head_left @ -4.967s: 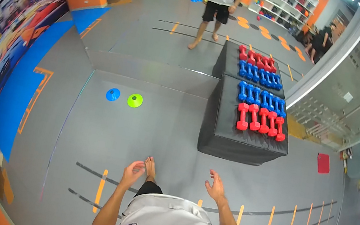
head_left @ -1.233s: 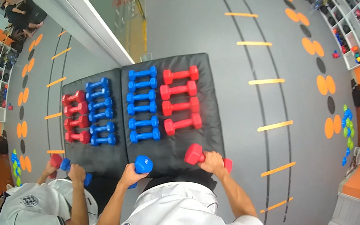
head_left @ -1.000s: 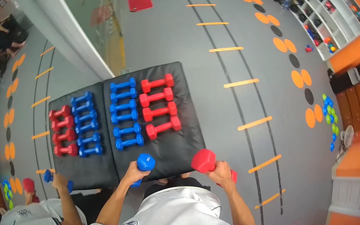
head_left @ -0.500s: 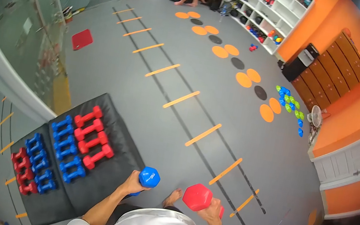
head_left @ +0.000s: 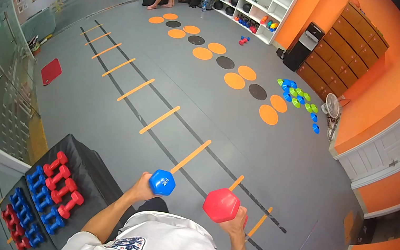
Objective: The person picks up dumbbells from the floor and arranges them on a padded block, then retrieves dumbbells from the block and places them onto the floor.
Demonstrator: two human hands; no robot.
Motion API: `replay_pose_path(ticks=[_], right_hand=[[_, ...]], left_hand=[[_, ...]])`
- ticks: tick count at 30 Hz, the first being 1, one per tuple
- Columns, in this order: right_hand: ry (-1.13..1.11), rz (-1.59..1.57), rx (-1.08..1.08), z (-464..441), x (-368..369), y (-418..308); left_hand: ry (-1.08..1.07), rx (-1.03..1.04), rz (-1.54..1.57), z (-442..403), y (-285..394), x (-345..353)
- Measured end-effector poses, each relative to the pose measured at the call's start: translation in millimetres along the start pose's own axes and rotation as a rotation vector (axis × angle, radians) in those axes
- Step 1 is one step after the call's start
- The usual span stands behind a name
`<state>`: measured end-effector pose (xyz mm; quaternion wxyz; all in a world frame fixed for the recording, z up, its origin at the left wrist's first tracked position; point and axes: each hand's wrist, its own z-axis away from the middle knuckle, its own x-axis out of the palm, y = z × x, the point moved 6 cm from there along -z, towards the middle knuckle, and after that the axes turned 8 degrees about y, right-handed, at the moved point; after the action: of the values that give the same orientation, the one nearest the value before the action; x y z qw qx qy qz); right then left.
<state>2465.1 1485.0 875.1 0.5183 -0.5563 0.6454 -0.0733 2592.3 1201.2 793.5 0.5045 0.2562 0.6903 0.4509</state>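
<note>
My left hand (head_left: 143,188) is closed around a blue dumbbell (head_left: 162,182), whose hexagonal end faces up and bears a weight mark. A larger-looking red dumbbell (head_left: 221,205) is gripped in my right hand (head_left: 234,225); its near head hides most of the handle. Both dumbbells are held in front of my white shirt, apart from each other. To my left, red dumbbells (head_left: 61,181) and blue dumbbells (head_left: 43,196) lie in rows on a black padded mat (head_left: 95,171), beside a mirror that reflects them.
A floor ladder with orange rungs (head_left: 159,119) runs ahead. Beyond it lie orange and black discs (head_left: 234,81), and blue and green cones (head_left: 299,95). A red mat (head_left: 51,72), white shelves (head_left: 256,1), a fan (head_left: 332,104) and brown lockers (head_left: 345,49) stand around. People are at the back.
My view has shifted, so the dumbbell rows now sit lower and further left. Both dumbbells remain in my hands, slightly higher in view. My foot no longer shows.
</note>
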Motion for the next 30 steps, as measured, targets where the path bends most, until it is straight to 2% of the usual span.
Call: replay_pose_path(ticks=[5,8,11,12,15,19,22,28,30], right_hand=[[0.018,0.002,-0.072,-94,25,33],[-0.030,-0.019,-0.127,-155,52,60],[0.017,-0.093,-0.161,-228,68,63],[0.027,0.007,-0.215,-247,74,74],[0.022,0.036,-0.099,-298,85,114],[0.160,-0.032,-0.011,-382,90,149],[0.180,0.062,0.042,-439,107,209],[0.070,0.053,0.069,-586,117,317],[0.100,0.015,0.107,-637,112,350]], left_hand=[[0.087,0.145,0.155,-112,38,-20],[0.016,0.176,0.103,-181,6,-27],[0.047,0.257,-0.010,-255,-28,-41],[0.079,0.264,0.036,-282,-21,-49],[0.109,0.234,0.110,-352,-10,-61],[0.029,0.153,0.081,-460,-27,-58],[-0.007,0.132,0.113,-541,-41,-39],[-0.012,0.138,0.052,-715,-59,6],[0.020,0.157,0.042,-768,-55,14]])
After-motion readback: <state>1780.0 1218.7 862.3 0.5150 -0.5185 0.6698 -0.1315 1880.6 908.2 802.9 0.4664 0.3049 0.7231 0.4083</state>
